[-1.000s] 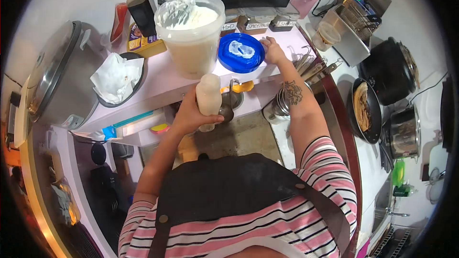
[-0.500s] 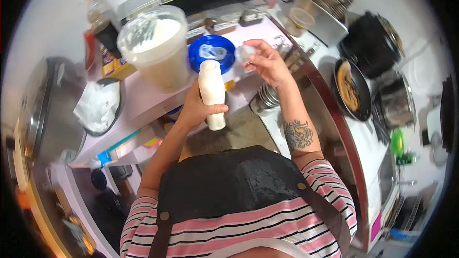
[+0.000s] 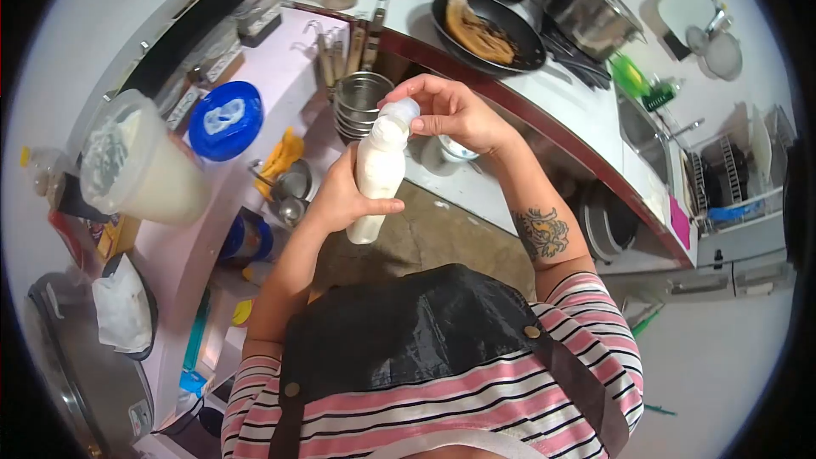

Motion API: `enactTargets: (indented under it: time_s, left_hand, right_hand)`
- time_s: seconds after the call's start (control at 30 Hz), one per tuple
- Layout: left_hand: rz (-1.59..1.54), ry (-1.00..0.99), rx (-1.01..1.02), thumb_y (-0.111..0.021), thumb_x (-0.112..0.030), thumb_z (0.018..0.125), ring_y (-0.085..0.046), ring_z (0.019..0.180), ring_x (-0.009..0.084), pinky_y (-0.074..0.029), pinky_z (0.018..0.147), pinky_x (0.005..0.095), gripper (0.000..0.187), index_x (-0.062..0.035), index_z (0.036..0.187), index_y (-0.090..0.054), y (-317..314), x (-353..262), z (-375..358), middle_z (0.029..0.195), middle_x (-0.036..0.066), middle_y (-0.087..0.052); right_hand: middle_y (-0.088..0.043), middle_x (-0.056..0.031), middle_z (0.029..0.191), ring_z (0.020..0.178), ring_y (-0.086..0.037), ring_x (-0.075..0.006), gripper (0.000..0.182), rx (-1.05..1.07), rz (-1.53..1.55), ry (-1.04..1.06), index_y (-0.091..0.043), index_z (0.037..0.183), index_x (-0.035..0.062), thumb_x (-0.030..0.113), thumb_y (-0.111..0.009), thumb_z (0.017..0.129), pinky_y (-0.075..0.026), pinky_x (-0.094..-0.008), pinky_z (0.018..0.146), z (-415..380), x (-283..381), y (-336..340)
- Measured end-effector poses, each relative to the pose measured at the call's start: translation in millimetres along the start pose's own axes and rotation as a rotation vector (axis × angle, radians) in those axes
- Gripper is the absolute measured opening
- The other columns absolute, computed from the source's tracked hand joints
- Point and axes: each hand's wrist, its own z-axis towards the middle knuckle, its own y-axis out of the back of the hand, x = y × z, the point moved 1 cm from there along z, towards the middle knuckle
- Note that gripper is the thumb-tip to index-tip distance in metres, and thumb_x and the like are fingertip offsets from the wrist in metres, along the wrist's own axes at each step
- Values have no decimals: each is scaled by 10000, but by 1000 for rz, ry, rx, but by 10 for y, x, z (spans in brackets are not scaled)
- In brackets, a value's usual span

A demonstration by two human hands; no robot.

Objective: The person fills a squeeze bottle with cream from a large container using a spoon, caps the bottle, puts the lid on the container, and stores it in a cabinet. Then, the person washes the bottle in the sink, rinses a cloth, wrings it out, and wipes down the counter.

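Right hand (image 3: 455,115) moved from beside blue lid (image 3: 224,120) onto bottle (image 3: 378,170) top, fingers clamped on cap (image 3: 405,110). Left hand (image 3: 340,195) gripped bottle upright, right of blue lid. Capping step likely underway; next called for twisting cap tight.

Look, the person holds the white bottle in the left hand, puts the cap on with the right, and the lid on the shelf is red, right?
Not quite. The lid on the shelf is blue, as the head view shows. The left hand does hold the bottle, and the right hand is at its cap.
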Motion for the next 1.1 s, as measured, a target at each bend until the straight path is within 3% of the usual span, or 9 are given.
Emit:
enactTargets:
  time_s: [0.27, 0.47, 0.6, 0.67, 0.73, 0.8, 0.87, 0.93, 1.1]
  left_hand:
    - [-26, -25, 176, -827, -222, 566, -518, 951, 180, -414, 847, 325, 690, -22, 1105, -447, -1402, -306, 346, 1026, 86, -538]
    - [55, -47, 291, -819, -236, 565, -541, 888, 181, -430, 806, 315, 641, 2, 1044, -464, -2874, -578, 744, 942, 104, -561]
    - [37, -71, 383, -816, -245, 561, -548, 894, 191, -432, 800, 320, 649, 5, 1046, -466, -3717, -791, 1112, 948, 117, -564]
    - [66, -86, 407, -816, -253, 552, -550, 893, 195, -431, 799, 324, 672, 10, 1061, -466, -4075, -892, 1284, 951, 122, -565]
    - [96, -115, 470, -816, -256, 551, -549, 896, 196, -430, 803, 325, 673, 10, 1062, -468, -4401, -981, 1475, 954, 123, -565]
    - [106, -141, 548, -815, -264, 548, -549, 905, 200, -429, 814, 325, 682, 14, 1070, -475, -4717, -1093, 1655, 964, 125, -566]
    - [54, -136, 606, -817, -270, 543, -555, 896, 207, -431, 812, 321, 697, 20, 1076, -473, -5003, -1178, 1869, 957, 132, -568]
    - [46, -167, 643, -817, -277, 541, -562, 897, 214, -435, 810, 322, 706, 20, 1083, -473, -5270, -1239, 2168, 960, 135, -572]
    - [125, -336, 667, -811, -299, 542, -580, 919, 232, -450, 809, 333, 705, 2, 1090, -485, -5824, -1476, 2783, 987, 141, -583]
  right_hand:
    - [-568, -71, 1061, 959, -538, -152, 402, -200, 53, 20, -499, 1150, 18, 63, -636, 774, -445, -300, 818, -1383, 254, 883]
    - [-560, -65, 1074, 995, -521, -151, 366, -22, -326, 12, -535, 1102, -11, -4, -631, 749, -412, -283, 872, -2658, 681, 1816]
    - [-560, -54, 1072, 961, -533, -174, 317, -66, -735, -73, -596, 1051, 63, -16, -625, 746, -448, -301, 812, -3378, 1064, 2225]
    - [-561, -77, 1064, 934, -543, -179, 269, -119, -810, -84, -607, 1034, 74, 86, -642, 768, -460, -305, 785, -3649, 1235, 2400]
    - [-554, -104, 1056, 918, -552, -196, 330, -324, -1020, -466, -597, 1046, 64, 228, -657, 766, -472, -312, 759, -3855, 1375, 2569]
    - [-568, -114, 1000, 859, -569, -209, 412, -359, -1012, -598, -598, 1053, 74, 343, -660, 747, -481, -312, 719, -4086, 1375, 2852]
    - [-587, -83, 936, 808, -579, -210, 413, -389, -1245, -66, -605, 1055, 90, 320, -694, 723, -483, -308, 687, -4368, 1432, 3030]
    - [-596, -58, 899, 771, -579, -185, 403, -383, -1242, -92, -609, 1050, 90, 273, -718, 708, -479, -298, 677, -4563, 1587, 3239]
    - [-603, -39, 857, 744, -550, -143, 355, -670, -1022, -503, -610, 1040, 75, 199, -715, 724, -453, -265, 642, -4804, 1977, 3645]
